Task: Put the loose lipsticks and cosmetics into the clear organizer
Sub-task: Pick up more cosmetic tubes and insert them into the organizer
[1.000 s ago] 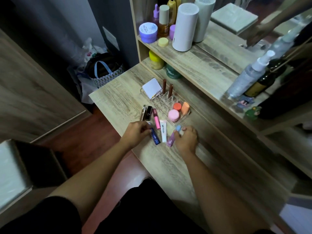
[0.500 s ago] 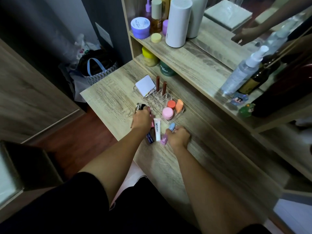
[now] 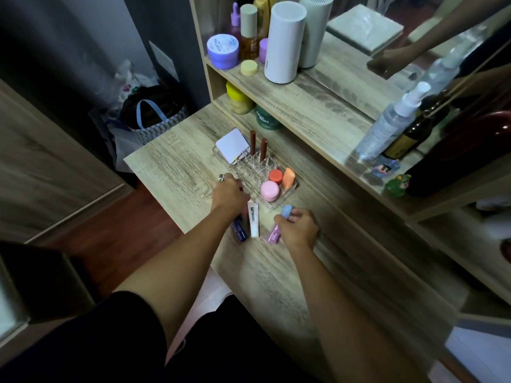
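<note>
Head view, white tube [image 3: 253, 220] reading "PAMPERED LIPS", left hand [image 3: 229, 196] grip unclear, right hand [image 3: 297, 230] pinching lilac tube [image 3: 273, 233]

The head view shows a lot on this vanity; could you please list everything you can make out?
clear organizer: 1, transparent, on the desk
compact: 1, white, square, at the organizer's far end
lip tubes: 2, brown, upright in the organizer
small jars: 2, pink and orange-red, near end
sponge: 1, orange, beside the jars
white tube: 1, lying on the desk
dark blue tube: 1, partly under the left hand
pink tube, blue cap: 1, in the right hand
white cylinder: 1, on the shelf
spray bottle: 1, clear, on the shelf
left hand: over loose tubes
right hand: gripping the pink tube
</note>
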